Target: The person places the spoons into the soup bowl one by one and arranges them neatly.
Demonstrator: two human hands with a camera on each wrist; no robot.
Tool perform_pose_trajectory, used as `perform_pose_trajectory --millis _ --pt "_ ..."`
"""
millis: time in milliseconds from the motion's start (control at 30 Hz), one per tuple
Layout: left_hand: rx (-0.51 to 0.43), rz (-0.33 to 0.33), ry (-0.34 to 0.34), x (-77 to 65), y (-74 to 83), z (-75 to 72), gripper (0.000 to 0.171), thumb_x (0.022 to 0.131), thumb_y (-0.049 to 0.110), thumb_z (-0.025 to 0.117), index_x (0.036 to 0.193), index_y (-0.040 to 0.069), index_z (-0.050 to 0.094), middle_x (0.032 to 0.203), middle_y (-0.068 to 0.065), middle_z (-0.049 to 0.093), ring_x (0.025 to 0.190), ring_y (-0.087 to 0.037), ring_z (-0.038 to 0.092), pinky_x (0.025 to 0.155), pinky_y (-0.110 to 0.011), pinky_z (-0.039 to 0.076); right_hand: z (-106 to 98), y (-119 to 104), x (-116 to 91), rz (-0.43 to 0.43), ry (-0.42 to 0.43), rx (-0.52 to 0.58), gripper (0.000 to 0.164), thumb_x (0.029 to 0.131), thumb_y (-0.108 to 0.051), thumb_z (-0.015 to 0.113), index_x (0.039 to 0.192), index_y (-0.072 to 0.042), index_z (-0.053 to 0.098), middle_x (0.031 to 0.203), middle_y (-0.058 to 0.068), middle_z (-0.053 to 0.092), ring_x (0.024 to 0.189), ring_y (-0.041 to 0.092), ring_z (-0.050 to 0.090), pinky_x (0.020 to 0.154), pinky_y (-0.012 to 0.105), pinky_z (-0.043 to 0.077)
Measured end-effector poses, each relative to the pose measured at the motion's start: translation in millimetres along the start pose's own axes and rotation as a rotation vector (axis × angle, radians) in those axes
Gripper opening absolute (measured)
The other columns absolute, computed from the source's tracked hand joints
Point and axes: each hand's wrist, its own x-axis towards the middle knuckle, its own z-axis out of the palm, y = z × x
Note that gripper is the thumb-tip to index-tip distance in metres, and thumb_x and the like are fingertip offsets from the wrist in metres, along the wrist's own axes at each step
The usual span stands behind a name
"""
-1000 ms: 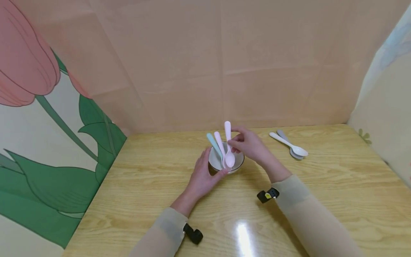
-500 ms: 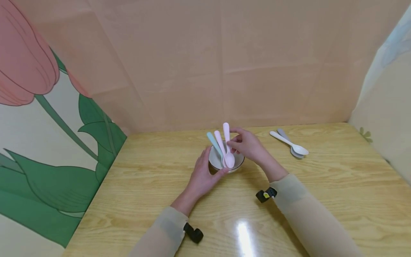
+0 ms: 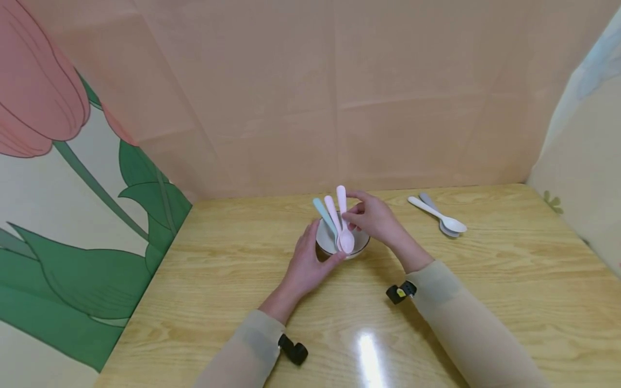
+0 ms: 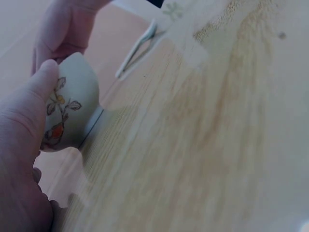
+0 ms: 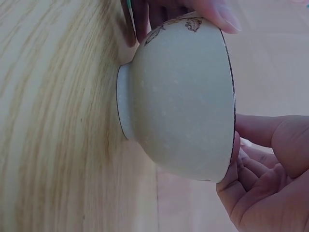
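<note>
A white bowl (image 5: 183, 96) with a dark rim and a painted flower sprig stands upright on the wooden table. My left hand (image 3: 308, 267) holds it from the left, thumb at the near rim and fingers round the far side. In the head view, a pink spoon (image 3: 346, 241) stands in the bowl with its handle up. My right hand (image 3: 375, 218) pinches its handle from the right, close over the rim. Left of it, a second pink spoon (image 3: 331, 209) and a teal spoon (image 3: 322, 210) lean in the bowl, their lower ends partly hidden.
To the right of the bowl, a white spoon (image 3: 453, 224) lies crossed over a grey spoon (image 3: 425, 199) on the table (image 3: 218, 258). A peach-coloured backdrop (image 3: 271, 108) rises behind the table, with a tulip-printed panel (image 3: 97, 280) along the left.
The pink spoon in my right hand has shifted slightly left and down toward the other spoons. My left hand stays on the bowl.
</note>
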Motion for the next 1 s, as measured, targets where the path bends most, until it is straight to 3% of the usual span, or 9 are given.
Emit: perform_pose_trajectory --millis 733,1000 --pt "-0.004 0.0 -0.003 -1.0 1.5 -1.9 0.102 0.101 0.06 0.076 0.178 0.028 0.017 0.179 -0.001 0.029 0.16 -0.033 0.033 0.124 -0.065 0.035 1.0 -1.2 4.1 -0.009 -0.022 -0.046 0.074 0.108 -0.014 0.074 0.172 -0.01 0.036 0.109 0.014 0.079 0.083 0.023 0.074 0.071 0.034 0.057" --pt "-0.014 0.03 0.008 0.4 0.0 -0.1 0.1 0.101 0.058 0.077 0.177 0.027 0.02 0.178 -0.001 0.032 0.159 -0.033 0.034 0.124 -0.064 0.034 -0.2 -2.8 2.2 -0.006 -0.032 -0.093 0.069 0.109 -0.014 0.071 0.169 -0.004 0.039 0.116 0.018 0.077 0.091 0.032 0.076 0.074 0.035 0.059"
